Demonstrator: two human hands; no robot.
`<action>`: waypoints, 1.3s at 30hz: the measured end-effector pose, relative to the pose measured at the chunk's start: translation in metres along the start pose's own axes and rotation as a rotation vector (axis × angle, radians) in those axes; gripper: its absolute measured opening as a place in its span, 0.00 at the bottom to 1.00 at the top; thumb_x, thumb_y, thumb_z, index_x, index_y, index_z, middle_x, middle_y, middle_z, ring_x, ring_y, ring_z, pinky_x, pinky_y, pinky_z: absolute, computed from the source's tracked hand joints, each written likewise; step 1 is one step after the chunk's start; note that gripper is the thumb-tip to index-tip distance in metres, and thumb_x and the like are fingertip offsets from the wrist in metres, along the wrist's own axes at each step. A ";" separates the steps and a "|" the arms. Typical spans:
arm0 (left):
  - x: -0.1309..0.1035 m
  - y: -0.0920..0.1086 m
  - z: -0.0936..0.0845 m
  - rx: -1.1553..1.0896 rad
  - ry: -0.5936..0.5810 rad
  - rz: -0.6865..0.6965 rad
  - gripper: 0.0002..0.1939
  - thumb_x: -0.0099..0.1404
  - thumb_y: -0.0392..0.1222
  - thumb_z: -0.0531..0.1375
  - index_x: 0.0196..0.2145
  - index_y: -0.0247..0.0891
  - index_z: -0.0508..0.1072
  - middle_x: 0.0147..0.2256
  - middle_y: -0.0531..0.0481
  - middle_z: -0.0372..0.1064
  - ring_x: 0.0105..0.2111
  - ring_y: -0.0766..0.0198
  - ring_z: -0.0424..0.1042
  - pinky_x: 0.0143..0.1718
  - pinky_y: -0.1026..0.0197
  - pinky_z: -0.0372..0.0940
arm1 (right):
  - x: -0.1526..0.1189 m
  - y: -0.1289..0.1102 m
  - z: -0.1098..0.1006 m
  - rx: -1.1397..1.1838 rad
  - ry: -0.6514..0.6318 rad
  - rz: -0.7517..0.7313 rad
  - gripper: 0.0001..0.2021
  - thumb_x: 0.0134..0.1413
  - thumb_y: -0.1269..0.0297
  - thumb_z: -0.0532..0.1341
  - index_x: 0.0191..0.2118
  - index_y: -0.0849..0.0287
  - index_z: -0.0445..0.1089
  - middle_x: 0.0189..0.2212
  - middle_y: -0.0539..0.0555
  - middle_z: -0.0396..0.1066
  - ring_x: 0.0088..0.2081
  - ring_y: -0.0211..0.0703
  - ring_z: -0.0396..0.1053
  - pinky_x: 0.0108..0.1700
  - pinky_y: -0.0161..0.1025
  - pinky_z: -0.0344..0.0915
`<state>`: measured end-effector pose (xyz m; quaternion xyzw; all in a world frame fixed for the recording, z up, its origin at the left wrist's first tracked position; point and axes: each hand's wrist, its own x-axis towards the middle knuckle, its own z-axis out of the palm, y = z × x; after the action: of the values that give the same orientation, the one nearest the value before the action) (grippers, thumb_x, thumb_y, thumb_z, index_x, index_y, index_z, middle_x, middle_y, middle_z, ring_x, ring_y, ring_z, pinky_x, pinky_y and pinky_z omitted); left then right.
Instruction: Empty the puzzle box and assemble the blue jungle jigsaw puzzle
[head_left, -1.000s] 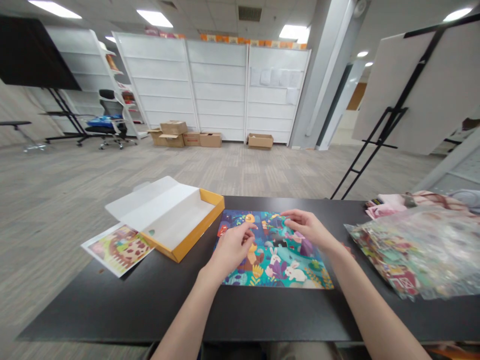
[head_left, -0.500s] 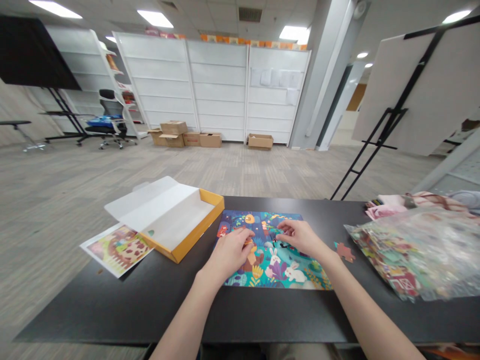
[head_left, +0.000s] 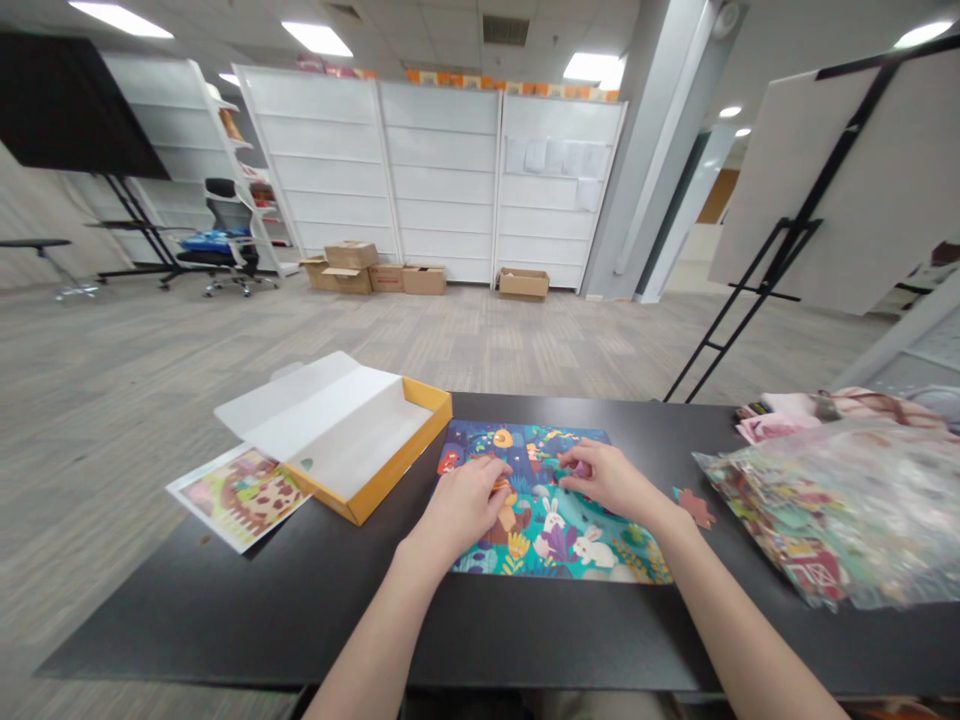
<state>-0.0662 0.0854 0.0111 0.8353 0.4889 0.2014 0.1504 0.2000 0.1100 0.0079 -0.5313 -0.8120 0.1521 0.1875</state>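
Note:
A colourful jigsaw picture [head_left: 555, 515] with white rabbits and plants lies on the black table. On its left part rests my left hand [head_left: 471, 497], fingers bent, thumb apart from them, nothing visible between. My right hand [head_left: 606, 478] is over the upper right part, thumb and fingers apart near the surface; a small purple patch shows between them, and whether it is a piece or the picture is unclear. A loose reddish-brown puzzle piece [head_left: 696, 508] lies beside my right wrist.
An open yellow box [head_left: 397, 470] with a white lid stands at the left, next to a farm picture card [head_left: 244, 495]. On the right are a clear plastic bag of puzzle pieces [head_left: 832, 510] and pink cloth [head_left: 780, 420]. The black table [head_left: 315, 625] has its front edge near me.
The dark gap in the picture near my right fingertips no longer shows. My right thumb and fingers have shifted slightly. The whole view has moved a little; my left hand stays in place on the picture.

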 end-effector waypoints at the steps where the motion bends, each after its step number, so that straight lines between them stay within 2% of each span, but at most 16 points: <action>1: 0.000 0.000 0.000 0.004 -0.002 0.001 0.10 0.69 0.41 0.56 0.46 0.41 0.73 0.46 0.48 0.76 0.47 0.57 0.75 0.46 0.59 0.68 | 0.000 0.000 0.000 0.013 -0.022 -0.006 0.06 0.54 0.63 0.66 0.38 0.57 0.78 0.31 0.52 0.72 0.32 0.42 0.69 0.37 0.36 0.63; 6: 0.000 -0.002 -0.002 -0.001 0.002 -0.014 0.09 0.69 0.39 0.56 0.45 0.41 0.74 0.46 0.49 0.76 0.47 0.57 0.75 0.48 0.58 0.67 | 0.000 -0.001 -0.004 0.015 -0.067 -0.014 0.08 0.56 0.63 0.63 0.39 0.57 0.78 0.30 0.52 0.73 0.29 0.41 0.68 0.36 0.37 0.63; 8: 0.001 -0.002 -0.004 -0.017 0.006 -0.029 0.09 0.68 0.39 0.57 0.45 0.41 0.74 0.45 0.50 0.77 0.46 0.58 0.76 0.47 0.59 0.67 | -0.005 0.004 -0.010 -0.001 0.000 -0.014 0.11 0.58 0.60 0.61 0.41 0.57 0.78 0.32 0.53 0.74 0.30 0.41 0.69 0.36 0.37 0.64; 10: 0.002 -0.001 -0.007 -0.037 0.011 -0.043 0.09 0.68 0.39 0.57 0.45 0.42 0.74 0.45 0.51 0.77 0.46 0.59 0.76 0.46 0.60 0.68 | -0.017 0.017 -0.022 -0.043 0.120 0.039 0.14 0.61 0.57 0.57 0.43 0.57 0.77 0.33 0.55 0.75 0.31 0.43 0.70 0.37 0.38 0.65; 12: 0.003 0.000 -0.010 -0.054 0.018 -0.051 0.10 0.68 0.39 0.58 0.45 0.43 0.74 0.45 0.51 0.78 0.45 0.60 0.76 0.45 0.60 0.68 | -0.037 0.038 -0.037 -0.139 0.220 0.165 0.16 0.61 0.56 0.55 0.43 0.58 0.77 0.35 0.57 0.76 0.33 0.44 0.72 0.38 0.39 0.65; 13: 0.004 0.000 -0.010 -0.060 0.022 -0.053 0.10 0.68 0.39 0.57 0.45 0.43 0.74 0.45 0.51 0.78 0.45 0.60 0.76 0.45 0.60 0.68 | -0.049 0.049 -0.045 -0.196 0.230 0.244 0.16 0.60 0.56 0.55 0.43 0.58 0.77 0.35 0.57 0.76 0.32 0.45 0.72 0.38 0.39 0.66; 15: 0.006 0.001 -0.010 -0.071 0.033 -0.049 0.10 0.68 0.39 0.57 0.46 0.43 0.74 0.44 0.50 0.78 0.45 0.59 0.77 0.45 0.60 0.68 | -0.076 0.068 -0.059 -0.262 0.156 0.399 0.15 0.56 0.57 0.58 0.42 0.58 0.77 0.33 0.57 0.77 0.30 0.46 0.73 0.34 0.39 0.66; 17: 0.008 0.002 -0.007 -0.076 0.043 -0.029 0.10 0.67 0.38 0.57 0.45 0.42 0.74 0.44 0.50 0.78 0.45 0.59 0.76 0.46 0.60 0.67 | -0.098 0.081 -0.069 -0.273 0.018 0.423 0.13 0.49 0.58 0.63 0.39 0.56 0.77 0.32 0.56 0.78 0.32 0.48 0.74 0.35 0.39 0.66; 19: 0.009 0.002 -0.005 -0.079 0.049 -0.004 0.10 0.67 0.37 0.57 0.45 0.41 0.74 0.44 0.49 0.78 0.45 0.59 0.76 0.46 0.60 0.67 | -0.111 0.085 -0.074 -0.251 -0.060 0.409 0.10 0.46 0.60 0.65 0.36 0.54 0.77 0.31 0.54 0.78 0.33 0.48 0.75 0.36 0.38 0.67; 23: 0.010 0.003 -0.006 -0.077 0.067 -0.002 0.10 0.67 0.37 0.57 0.45 0.41 0.74 0.44 0.49 0.78 0.45 0.59 0.77 0.46 0.60 0.67 | -0.114 0.087 -0.074 -0.212 -0.069 0.394 0.08 0.46 0.62 0.64 0.35 0.54 0.76 0.33 0.53 0.79 0.35 0.47 0.75 0.37 0.37 0.67; 27: 0.008 -0.001 -0.012 -0.060 0.101 -0.021 0.10 0.68 0.39 0.57 0.45 0.43 0.75 0.44 0.49 0.78 0.44 0.59 0.77 0.44 0.60 0.67 | -0.109 0.090 -0.071 -0.232 -0.013 0.398 0.14 0.40 0.63 0.67 0.38 0.58 0.75 0.36 0.56 0.78 0.35 0.49 0.74 0.37 0.39 0.66; 29: 0.007 -0.005 -0.016 -0.060 0.114 -0.017 0.09 0.68 0.41 0.57 0.44 0.43 0.75 0.45 0.50 0.77 0.44 0.59 0.76 0.44 0.61 0.67 | -0.108 0.086 -0.072 -0.201 0.010 0.391 0.13 0.43 0.60 0.66 0.37 0.59 0.73 0.32 0.56 0.77 0.33 0.49 0.73 0.36 0.40 0.65; 32: 0.003 -0.015 -0.025 -0.054 0.115 -0.024 0.10 0.69 0.43 0.56 0.44 0.43 0.75 0.44 0.50 0.77 0.44 0.58 0.76 0.43 0.62 0.68 | -0.102 0.066 -0.075 0.048 0.004 0.322 0.13 0.54 0.52 0.61 0.34 0.58 0.70 0.30 0.55 0.77 0.33 0.48 0.74 0.36 0.41 0.67; 35: -0.006 -0.024 -0.037 0.002 0.076 -0.077 0.11 0.69 0.42 0.56 0.46 0.43 0.74 0.45 0.48 0.77 0.44 0.58 0.76 0.45 0.61 0.68 | -0.082 0.031 -0.076 0.369 0.000 0.232 0.17 0.55 0.47 0.62 0.37 0.58 0.68 0.34 0.58 0.78 0.37 0.49 0.76 0.40 0.43 0.69; 39: -0.017 -0.033 -0.046 0.137 -0.024 -0.148 0.11 0.69 0.38 0.55 0.47 0.43 0.73 0.44 0.47 0.77 0.44 0.57 0.76 0.46 0.59 0.67 | -0.033 -0.024 -0.060 0.524 0.015 0.128 0.15 0.53 0.53 0.65 0.41 0.57 0.66 0.33 0.55 0.79 0.33 0.46 0.77 0.36 0.41 0.70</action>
<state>-0.1208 0.0889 0.0336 0.8075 0.5602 0.1459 0.1132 0.2202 0.0735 0.0669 -0.5161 -0.7083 0.3646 0.3146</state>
